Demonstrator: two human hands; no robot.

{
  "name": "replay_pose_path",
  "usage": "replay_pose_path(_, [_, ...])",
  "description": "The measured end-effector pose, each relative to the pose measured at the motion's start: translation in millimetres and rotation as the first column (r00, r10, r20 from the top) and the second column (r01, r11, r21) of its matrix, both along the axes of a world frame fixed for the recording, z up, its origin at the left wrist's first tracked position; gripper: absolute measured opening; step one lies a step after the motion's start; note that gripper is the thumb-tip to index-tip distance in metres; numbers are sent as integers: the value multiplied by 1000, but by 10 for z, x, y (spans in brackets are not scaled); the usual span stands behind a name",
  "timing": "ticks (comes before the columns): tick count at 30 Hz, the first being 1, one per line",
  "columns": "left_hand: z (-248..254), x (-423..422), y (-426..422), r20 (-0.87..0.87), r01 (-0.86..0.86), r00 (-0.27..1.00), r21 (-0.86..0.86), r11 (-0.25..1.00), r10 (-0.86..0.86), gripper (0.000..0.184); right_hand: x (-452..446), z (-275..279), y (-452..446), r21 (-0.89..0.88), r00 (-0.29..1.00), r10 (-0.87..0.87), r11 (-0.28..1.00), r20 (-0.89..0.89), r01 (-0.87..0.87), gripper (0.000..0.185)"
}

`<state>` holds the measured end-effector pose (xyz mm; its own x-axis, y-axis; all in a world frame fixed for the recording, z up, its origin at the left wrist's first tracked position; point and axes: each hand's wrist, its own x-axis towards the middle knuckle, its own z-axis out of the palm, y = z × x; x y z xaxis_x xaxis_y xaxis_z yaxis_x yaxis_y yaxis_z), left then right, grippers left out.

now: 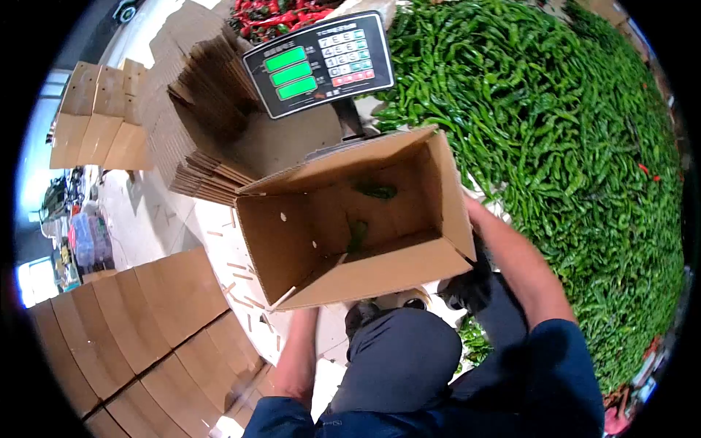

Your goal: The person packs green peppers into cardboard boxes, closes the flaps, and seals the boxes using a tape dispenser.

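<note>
An open cardboard box (365, 281) is held in front of me, its mouth turned up toward my head. Two green peppers lie inside it, one dark pepper (376, 190) near the back and another pepper (357, 236) closer to the middle. From below, my left forearm (296, 358) reaches the box's near left corner; the fingers are hidden behind the cardboard. My right hand (475, 210) is against the right side of the box, mostly out of sight behind it. Just beyond the box stands a scale display (319, 64) with three lit green panels and a keypad.
A large heap of green peppers (540, 146) spreads along the right. Red peppers (281, 18) lie at the top. Nested open cartons (208, 95) stand behind the scale's left side. Closed boxes (146, 321) are stacked at lower left, more boxes (98, 117) at upper left.
</note>
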<state>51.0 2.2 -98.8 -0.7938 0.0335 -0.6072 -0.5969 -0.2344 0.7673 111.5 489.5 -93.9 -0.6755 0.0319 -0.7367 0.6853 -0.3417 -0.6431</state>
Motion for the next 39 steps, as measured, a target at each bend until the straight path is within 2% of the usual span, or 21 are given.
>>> replay_pose_path(1, [-173,204,111,69,-17,997,44,999,14,43,146,-581,7,-325,974,-222,919,45,224,64])
replay_pose_path(7, [-422,579,342,168,-48,985,120,992,28,41,-439,-350,-472,-374,982,-185,913,-26,162,56])
replay_pose_path(10, [-467,580,405,178,-49,984,138,989,24,40,-574,-286,-478,-105,994,-107,989,-5,106,50])
replay_pose_path(13, [-530,546,461,181,-50,983,145,988,23,39,-758,-315,-521,-67,958,-233,972,-169,224,42])
replay_pose_path(15, [-574,437,496,155,-56,987,155,986,31,38,-1083,-385,-553,-20,960,-215,976,-181,215,40])
replay_pose_path(17, [-525,235,641,86,-89,994,225,970,71,38,-1404,-688,-580,-90,961,-213,976,-175,200,41])
replay_pose_path(18, [-462,156,707,71,-108,993,249,963,93,38,-1610,-1001,-600,-9,974,-178,984,-140,179,42])
replay_pose_path(19, [-593,87,636,-169,117,979,-5,993,-116,40,-1748,-1231,-632,-10,957,-193,981,-218,196,44])
replay_pose_path(20, [-557,34,643,-105,59,993,77,995,-51,38,-1791,-1376,-667,-11,936,-211,976,-282,217,45])
replay_pose_path(22, [-489,-70,654,38,-91,996,222,971,84,39,-1772,-1052,-632,-63,962,-192,981,-195,183,44])
replay_pose_path(23, [-494,-88,619,52,-84,996,275,958,72,39,-1730,-874,-626,-77,975,-156,986,-157,145,44])
replay_pose_path(24, [-508,-86,573,66,-75,996,328,942,57,39,-1702,-783,-705,-228,964,-237,952,-124,205,42])
replay_pose_path(26, [-733,-91,449,0,-28,1000,169,985,28,45,-1566,-488,-801,-204,942,-312,937,-123,283,44])
replay_pose_path(27, [-683,-82,442,-19,-8,1000,139,990,11,45,-1670,-937,-886,-116,950,-247,967,-191,228,47])
replay_pose_path(29, [-461,-93,534,-30,8,1000,113,994,-4,43,-1646,-1030,-877,73,949,-134,984,-286,162,55])
replay_pose_path(32, [-571,-96,447,-32,4,999,77,997,-2,45,-1659,-1127,-870,239,967,-10,968,-253,73,53])
replay_pose_path(35, [-571,-56,429,8,60,998,-18,998,-60,42,-1662,-744,-523,592,938,311,789,-153,-165,35])
replay_pose_path(36, [-576,-53,451,25,79,997,-41,996,-78,42,-1672,-678,-454,711,923,343,692,-177,-121,27])
replay_pose_path(37, [-448,-42,550,33,88,996,-65,994,-86,44,-1718,-447,-290,803,887,458,547,-50,-237,32])
replay_pose_path(38, [-460,-8,576,-42,179,982,-146,973,-187,44,-1842,-517,-210,937,882,465,335,-79,-93,47])
replay_pose_path(39, [-473,33,570,-106,262,950,-232,937,-292,45,-1905,-460,-113,992,851,517,124,-88,28,64])
